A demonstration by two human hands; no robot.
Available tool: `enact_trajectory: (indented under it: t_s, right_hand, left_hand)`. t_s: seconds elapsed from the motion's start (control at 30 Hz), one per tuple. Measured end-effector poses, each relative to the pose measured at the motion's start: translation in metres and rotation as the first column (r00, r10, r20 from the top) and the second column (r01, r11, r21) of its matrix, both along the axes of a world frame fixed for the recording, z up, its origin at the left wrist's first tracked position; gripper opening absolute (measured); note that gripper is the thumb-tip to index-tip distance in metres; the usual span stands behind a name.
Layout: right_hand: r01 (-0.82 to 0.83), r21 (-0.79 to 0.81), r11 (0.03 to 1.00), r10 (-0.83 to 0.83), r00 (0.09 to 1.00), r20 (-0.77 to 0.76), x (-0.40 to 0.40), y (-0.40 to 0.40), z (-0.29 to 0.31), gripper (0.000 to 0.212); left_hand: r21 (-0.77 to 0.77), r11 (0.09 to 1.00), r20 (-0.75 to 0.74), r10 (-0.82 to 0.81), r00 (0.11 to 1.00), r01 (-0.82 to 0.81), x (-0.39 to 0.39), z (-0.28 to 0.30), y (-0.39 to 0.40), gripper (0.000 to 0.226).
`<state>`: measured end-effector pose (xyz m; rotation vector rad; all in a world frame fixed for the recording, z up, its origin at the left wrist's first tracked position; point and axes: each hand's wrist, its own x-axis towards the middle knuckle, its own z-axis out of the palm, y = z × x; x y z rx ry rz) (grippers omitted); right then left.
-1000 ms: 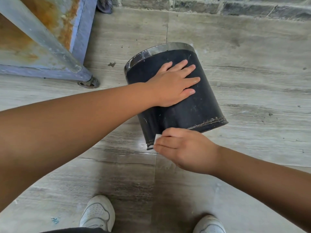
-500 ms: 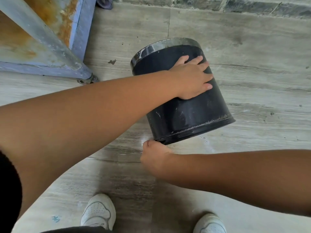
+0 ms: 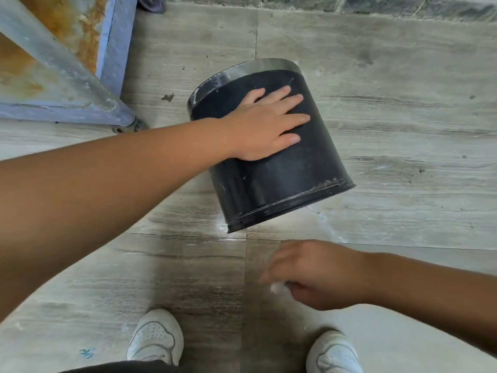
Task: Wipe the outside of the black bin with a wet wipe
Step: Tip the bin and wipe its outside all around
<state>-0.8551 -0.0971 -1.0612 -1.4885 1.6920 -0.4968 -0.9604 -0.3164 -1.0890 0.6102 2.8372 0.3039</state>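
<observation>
The black bin (image 3: 282, 181) lies tilted on its side on the floor, its grey-banded end pointing away from me. My left hand (image 3: 265, 125) rests flat on the bin's upper side, fingers spread. My right hand (image 3: 317, 275) is blurred, below the bin and apart from it, above the floor. Its fingers pinch a small white wet wipe (image 3: 277, 287), of which only a corner shows.
A rusty blue-grey metal frame (image 3: 67, 76) on a caster (image 3: 129, 127) stands at the upper left. A dark stone wall base (image 3: 376, 4) runs along the top. My two white shoes (image 3: 156, 337) (image 3: 333, 354) stand on the grey tiled floor below.
My right hand has come away from the bin's lower edge and moved down and to the right with the wipe. The bin has rolled slightly under my left hand.
</observation>
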Motion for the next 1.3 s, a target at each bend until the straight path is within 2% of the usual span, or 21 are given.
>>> enact_trajectory:
  t_s: [0.03,0.07,0.1,0.13,0.2,0.23,0.3,0.4,0.47,0.57,0.67,0.73,0.77,0.8,0.87,0.9,0.93,1.03,1.2,1.3]
  right_hand:
    - [0.151,0.021,0.988,-0.152,0.982,0.11,-0.008,0.013,0.007,0.035]
    - [0.317,0.072,0.946,-0.325,0.908,0.265,-0.015,0.026,0.012,0.037]
    - [0.452,0.154,0.879,-0.471,0.768,0.434,-0.021,0.035,0.017,0.038]
    - [0.566,0.232,0.791,-0.578,0.568,0.585,-0.026,0.042,0.016,0.039]
    - [0.711,0.369,0.599,-0.635,0.142,0.759,-0.036,0.054,0.013,0.039]
    - [0.748,0.397,0.532,-0.616,0.019,0.788,-0.042,0.059,0.012,0.039]
    - [0.782,0.414,0.465,-0.596,-0.069,0.8,-0.051,0.065,0.01,0.042]
    - [0.83,0.417,0.371,-0.629,-0.106,0.77,-0.065,0.065,0.005,0.04]
    - [0.859,0.399,0.322,-0.619,-0.128,0.775,-0.077,0.062,0.004,0.034]
    - [0.849,0.418,0.322,-0.594,-0.163,0.788,-0.09,0.055,-0.003,0.024]
    - [0.817,0.471,0.332,-0.564,-0.228,0.793,-0.098,0.052,-0.009,0.021]
    - [0.802,0.481,0.356,-0.535,-0.247,0.808,-0.099,0.053,-0.012,0.023]
    - [0.797,0.463,0.386,-0.541,-0.211,0.814,-0.098,0.054,-0.013,0.025]
    - [0.795,0.427,0.431,-0.56,-0.135,0.817,-0.097,0.056,-0.014,0.027]
    - [0.768,0.333,0.547,-0.582,0.062,0.811,-0.089,0.054,-0.015,0.032]
    - [0.75,0.3,0.59,-0.574,0.129,0.808,-0.085,0.051,-0.014,0.033]
    - [0.738,0.286,0.612,-0.567,0.157,0.808,-0.083,0.048,-0.014,0.033]
    - [0.742,0.294,0.602,-0.565,0.136,0.814,-0.077,0.042,-0.015,0.032]
    - [0.761,0.308,0.571,-0.565,0.093,0.82,-0.058,0.049,-0.022,0.032]
    - [0.793,0.309,0.526,-0.57,0.059,0.82,-0.048,0.048,-0.025,0.031]
  left_hand:
    - [0.018,1.0,-0.018,0.002,1.0,-0.002,0.008,-0.002,-0.009,0.052]
    - [0.033,0.999,-0.03,0.008,1.0,-0.007,0.017,-0.004,-0.016,0.053]
    - [0.048,0.999,-0.04,0.018,0.999,-0.016,0.024,-0.005,-0.023,0.054]
    - [0.065,0.998,-0.051,0.029,0.998,-0.026,0.03,-0.006,-0.03,0.053]
    - [0.1,0.994,-0.091,0.051,0.995,-0.042,0.037,-0.005,-0.041,0.05]
    - [0.119,0.991,-0.118,0.073,0.99,-0.059,0.035,-0.002,-0.047,0.047]
    - [0.162,0.969,-0.164,0.211,0.964,-0.184,0.026,0.004,-0.061,0.044]
    - [0.204,0.846,-0.197,0.528,0.826,-0.492,0.005,0.011,-0.082,0.047]
    - [0.168,0.779,-0.168,0.627,0.761,-0.605,-0.005,0.013,-0.084,0.05]
    - [0.078,0.763,-0.01,0.645,0.764,-0.642,-0.017,0.015,-0.07,0.051]
    - [0.099,0.762,0.126,0.628,0.768,-0.64,-0.038,0.023,-0.057,0.036]
    - [0.03,0.781,0.246,0.6,0.761,-0.624,-0.057,0.034,-0.056,0.032]
    - [-0.018,0.785,0.303,0.595,0.745,-0.619,-0.064,0.04,-0.057,0.034]
    - [-0.061,0.784,0.343,0.597,0.725,-0.617,-0.071,0.045,-0.059,0.036]
    - [-0.102,0.778,0.416,0.599,0.684,-0.619,-0.074,0.052,-0.066,0.036]
    - [-0.098,0.777,0.454,0.591,0.667,-0.621,-0.073,0.054,-0.07,0.036]
    - [-0.082,0.776,0.492,0.577,0.652,-0.625,-0.071,0.056,-0.073,0.035]
    - [-0.02,0.794,0.557,0.513,0.653,-0.607,-0.062,0.065,-0.076,0.025]
    - [-0.055,0.874,0.527,0.436,0.729,-0.482,-0.058,0.088,-0.068,0.029]
    - [-0.037,0.897,0.538,0.39,0.748,-0.441,-0.055,0.102,-0.061,0.02]
